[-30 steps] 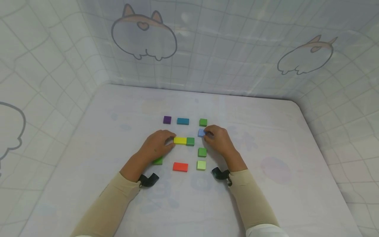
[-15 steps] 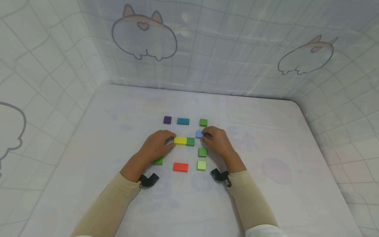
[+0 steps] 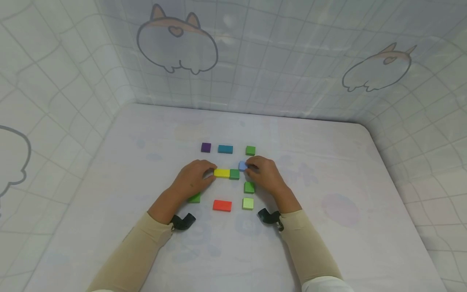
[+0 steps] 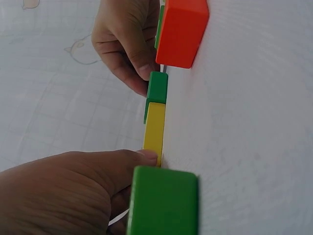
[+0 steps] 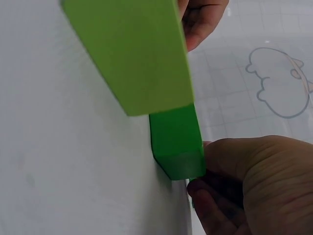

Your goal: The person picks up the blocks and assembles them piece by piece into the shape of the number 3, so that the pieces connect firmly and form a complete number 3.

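In the head view my left hand (image 3: 194, 177) pinches the left end of a yellow block (image 3: 221, 173) between thumb and fingers. A dark green block (image 3: 234, 174) lies against the yellow block's right end. My right hand (image 3: 267, 174) holds a small light blue block (image 3: 242, 166) by its right side, just beyond the dark green block's upper right corner. Whether those two touch, I cannot tell. From the left wrist, the thumb (image 4: 146, 155) shows on the yellow block. Nearer green blocks hide the light blue one in the right wrist view.
Behind lie a purple block (image 3: 206, 147), a teal block (image 3: 225, 149) and a green block (image 3: 250, 151). Nearer are another green block (image 3: 249, 187), a lime block (image 3: 247, 204) and a red block (image 3: 222, 205). One green block (image 3: 195, 198) sits partly under the left forearm.
My right hand has slid the light blue block left and slightly nearer, toward the dark green block. The left hand and the yellow block have stayed in place.
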Available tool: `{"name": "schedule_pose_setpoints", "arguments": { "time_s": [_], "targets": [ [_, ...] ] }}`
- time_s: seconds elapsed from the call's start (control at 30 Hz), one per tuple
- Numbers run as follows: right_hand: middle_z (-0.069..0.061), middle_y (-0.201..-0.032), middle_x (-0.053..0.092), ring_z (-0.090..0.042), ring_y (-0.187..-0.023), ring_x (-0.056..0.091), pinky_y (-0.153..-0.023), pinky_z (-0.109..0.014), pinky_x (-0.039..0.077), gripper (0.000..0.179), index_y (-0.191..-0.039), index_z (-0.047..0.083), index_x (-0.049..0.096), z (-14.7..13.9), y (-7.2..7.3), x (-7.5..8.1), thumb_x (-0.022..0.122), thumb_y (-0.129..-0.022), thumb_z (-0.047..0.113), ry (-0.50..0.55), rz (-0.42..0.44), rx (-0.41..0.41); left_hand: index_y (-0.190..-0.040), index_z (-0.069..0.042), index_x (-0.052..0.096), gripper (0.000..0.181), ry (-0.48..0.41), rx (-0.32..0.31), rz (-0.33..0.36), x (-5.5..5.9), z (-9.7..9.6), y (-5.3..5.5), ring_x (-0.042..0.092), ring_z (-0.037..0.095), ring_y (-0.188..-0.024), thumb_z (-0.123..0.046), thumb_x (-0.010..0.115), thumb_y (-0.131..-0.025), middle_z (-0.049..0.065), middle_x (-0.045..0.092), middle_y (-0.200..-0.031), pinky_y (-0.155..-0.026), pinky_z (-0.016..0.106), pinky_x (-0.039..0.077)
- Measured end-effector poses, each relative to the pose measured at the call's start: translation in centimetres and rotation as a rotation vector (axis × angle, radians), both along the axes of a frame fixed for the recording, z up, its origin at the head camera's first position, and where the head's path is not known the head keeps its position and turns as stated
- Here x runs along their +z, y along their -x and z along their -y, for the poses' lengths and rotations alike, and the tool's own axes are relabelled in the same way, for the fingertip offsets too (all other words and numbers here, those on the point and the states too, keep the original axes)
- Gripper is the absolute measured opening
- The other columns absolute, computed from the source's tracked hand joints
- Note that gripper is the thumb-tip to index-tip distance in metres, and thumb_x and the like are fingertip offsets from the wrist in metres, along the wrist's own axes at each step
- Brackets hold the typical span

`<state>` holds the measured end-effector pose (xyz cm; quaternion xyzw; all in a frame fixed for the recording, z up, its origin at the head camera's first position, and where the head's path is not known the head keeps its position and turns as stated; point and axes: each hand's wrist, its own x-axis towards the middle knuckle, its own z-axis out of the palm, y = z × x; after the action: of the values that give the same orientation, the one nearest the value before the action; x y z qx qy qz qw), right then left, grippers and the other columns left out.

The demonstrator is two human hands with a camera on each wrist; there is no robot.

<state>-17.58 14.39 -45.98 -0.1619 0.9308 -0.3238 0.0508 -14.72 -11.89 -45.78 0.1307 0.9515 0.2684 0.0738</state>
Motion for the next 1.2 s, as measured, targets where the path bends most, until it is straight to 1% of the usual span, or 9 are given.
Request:
{"name": "schedule_pose_setpoints", "arguments": {
  "time_s": [0.57, 1.03, 1.2],
  "targets": [
    [-0.003, -0.127, 0.066, -0.018, -0.119, 0.060, -0.102, -0.036, 0.051, 0.028, -0.119, 0.011, 0.071, 0.22, 0.08, 0.25, 0.073, -0.092, 0.017, -0.007, 0.036, -0.008, -0.125, -0.015, 0.067, 0.035, 0.015, 0.008, 0.008, -0.15, -0.06, 0.17, 0.058, 0.023, -0.118, -0.026, 0.071, -0.093, 0.001, 0.067, -0.125, -0.103, 0.044, 0.050],
    [-0.003, -0.127, 0.066, -0.018, -0.120, 0.060, -0.102, -0.036, 0.051, 0.028, -0.120, 0.011, 0.071, 0.44, 0.14, 0.06, 0.072, -0.092, 0.017, -0.015, 0.013, 0.006, -0.126, -0.014, 0.067, 0.035, 0.015, 0.005, 0.001, -0.02, -0.11, 0.12, 0.058, 0.023, -0.119, -0.025, 0.071, -0.093, 0.002, 0.067, -0.126, -0.103, 0.044, 0.050],
    [-0.002, -0.128, 0.065, -0.017, -0.120, 0.060, -0.102, -0.036, 0.051, 0.029, -0.120, 0.011, 0.071, 0.59, 0.22, -0.07, 0.072, -0.092, 0.018, -0.026, 0.021, 0.003, -0.125, -0.014, 0.067, 0.035, 0.015, -0.001, -0.006, 0.01, -0.09, 0.11, 0.059, 0.023, -0.118, -0.026, 0.071, -0.093, 0.002, 0.067, -0.125, -0.102, 0.044, 0.050]
  ]
}}
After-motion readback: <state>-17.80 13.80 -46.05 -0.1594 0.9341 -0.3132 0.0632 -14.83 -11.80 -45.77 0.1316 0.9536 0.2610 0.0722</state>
